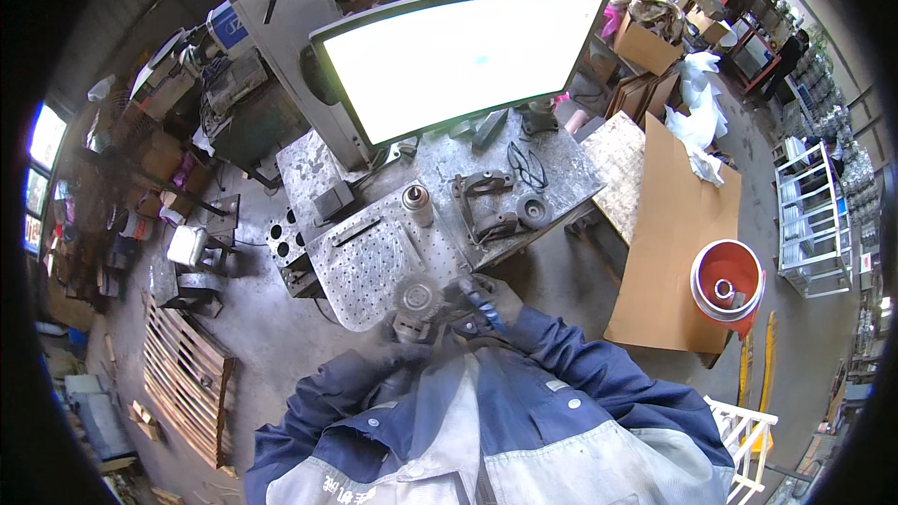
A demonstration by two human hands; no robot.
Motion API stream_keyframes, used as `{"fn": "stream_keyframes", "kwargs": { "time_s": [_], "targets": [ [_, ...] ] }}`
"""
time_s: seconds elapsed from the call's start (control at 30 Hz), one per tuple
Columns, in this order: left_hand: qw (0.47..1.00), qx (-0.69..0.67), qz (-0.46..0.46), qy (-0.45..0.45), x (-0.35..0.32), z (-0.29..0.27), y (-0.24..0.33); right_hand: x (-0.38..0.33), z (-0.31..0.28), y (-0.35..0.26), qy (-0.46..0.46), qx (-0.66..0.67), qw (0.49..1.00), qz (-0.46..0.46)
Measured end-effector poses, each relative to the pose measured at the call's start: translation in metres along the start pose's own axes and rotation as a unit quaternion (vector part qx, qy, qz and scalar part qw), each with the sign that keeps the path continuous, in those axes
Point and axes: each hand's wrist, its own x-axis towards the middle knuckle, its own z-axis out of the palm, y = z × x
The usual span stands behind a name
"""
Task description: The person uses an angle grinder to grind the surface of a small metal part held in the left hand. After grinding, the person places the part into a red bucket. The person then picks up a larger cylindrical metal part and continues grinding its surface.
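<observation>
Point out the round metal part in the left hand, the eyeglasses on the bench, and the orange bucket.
round metal part [418,300], head view, on its toothed face.
eyeglasses [528,165], head view, on the frame.
orange bucket [703,292], head view, on its rim.

The left hand [404,329], gloved, closes around a round metal part [418,300] at the near edge of a perforated metal plate [374,257]; the right hand [494,299], just beside it, grips a thin blue-handled tool [482,299] whose tip points toward that part; beyond the grip stand a small metal cylinder [417,204], dark castings [486,206] and spectacles [528,165]; further off, a bright monitor [458,56]; well right, a red bucket [728,279].
</observation>
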Motion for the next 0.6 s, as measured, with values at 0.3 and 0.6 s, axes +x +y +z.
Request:
{"fn": "stream_keyframes", "kwargs": {
  "time_s": [0.3,0.6],
  "targets": [
    [0.984,0.065,0.145,-0.084,0.018,-0.012,-0.030,0.007,0.013,0.023,-0.100,-0.444,0.860,-0.230],
    [0.992,-0.020,0.034,-0.118,0.009,0.003,-0.011,-0.020,0.031,-0.041,0.138,-0.107,0.984,0.027]
  ]
}}
